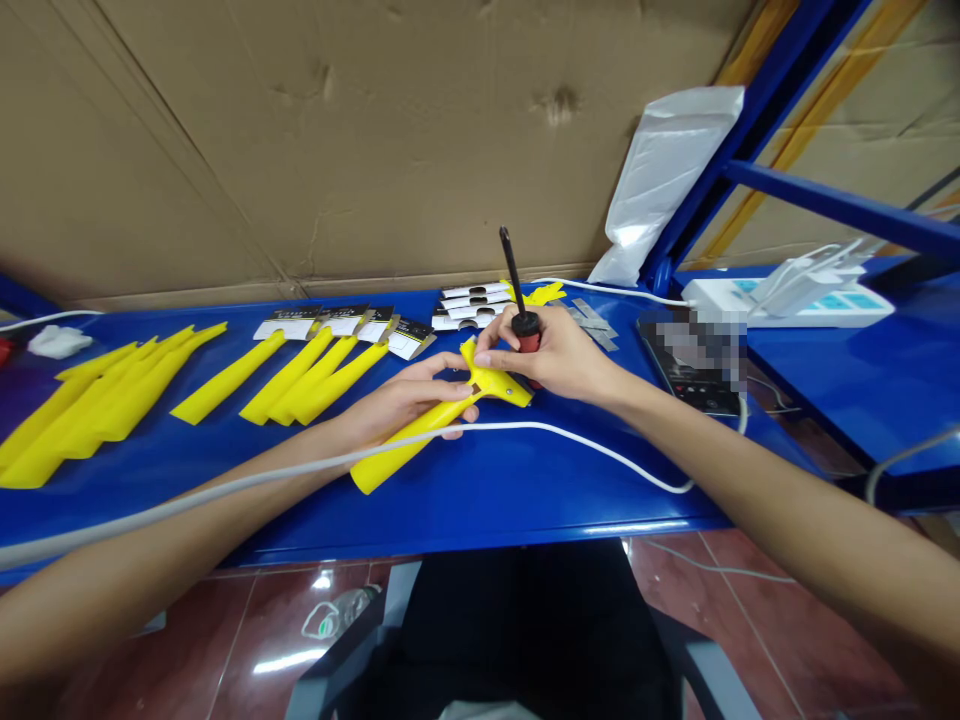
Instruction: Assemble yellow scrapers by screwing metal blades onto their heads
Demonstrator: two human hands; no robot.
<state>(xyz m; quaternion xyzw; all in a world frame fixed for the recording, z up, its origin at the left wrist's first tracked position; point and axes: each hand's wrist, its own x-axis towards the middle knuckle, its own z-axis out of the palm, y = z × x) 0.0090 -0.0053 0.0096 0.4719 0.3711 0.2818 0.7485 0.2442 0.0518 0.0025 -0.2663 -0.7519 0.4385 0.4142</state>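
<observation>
Holding a smooth T-shaped tool [489, 384], left grip [405, 398]; clasping a slim screwdriver [525, 325], right grip [561, 352].

The handle piece [435, 415] is yellow, the table [585, 485] blue.

Yellow tool [433, 416] in the left hand [409, 396]

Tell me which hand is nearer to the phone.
Right. The right hand, holding the screwdriver, is left of the phone; the left hand, holding the yellow tool, is farther left.
</observation>
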